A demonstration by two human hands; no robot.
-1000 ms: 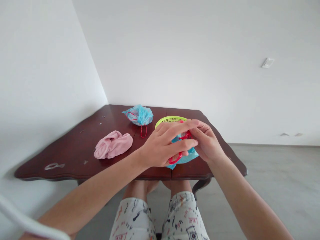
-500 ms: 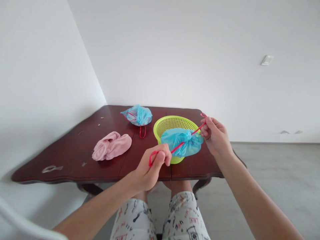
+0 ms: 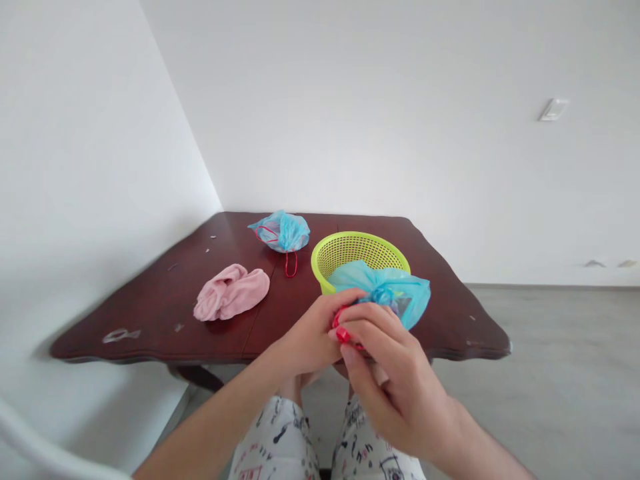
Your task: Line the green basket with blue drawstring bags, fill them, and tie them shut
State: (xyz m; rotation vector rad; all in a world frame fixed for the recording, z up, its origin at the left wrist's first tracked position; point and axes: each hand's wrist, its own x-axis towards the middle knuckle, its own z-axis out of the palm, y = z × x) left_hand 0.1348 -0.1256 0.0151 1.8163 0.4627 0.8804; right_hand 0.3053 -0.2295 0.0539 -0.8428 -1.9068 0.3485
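A blue plastic drawstring bag point(image 3: 413, 297), gathered at its neck, hangs in front of and partly over the yellow-green basket point(image 3: 320, 267). My left hand point(image 3: 320, 337) is closed at the bag's neck, with red drawstring point(image 3: 342, 333) showing at its fingers. Against it, my right hand point(image 3: 395, 360) pinches the same red drawstring between thumb and fingers. Both hands meet at the table's near edge and hide part of the bag's neck and the string.
On the dark red wooden table point(image 3: 165, 293) lies a folded pink cloth point(image 3: 233, 293) at left. Behind it sits another blue bag point(image 3: 285, 230) with red drawstring loops. White walls point(image 3: 350, 100) stand behind and to the left. Small scraps dot the tabletop.
My hands were apart, pulling the red drawstring ends outward. Now they are together at the bag's neck, my right hand having come left and down. The view has shifted slightly.
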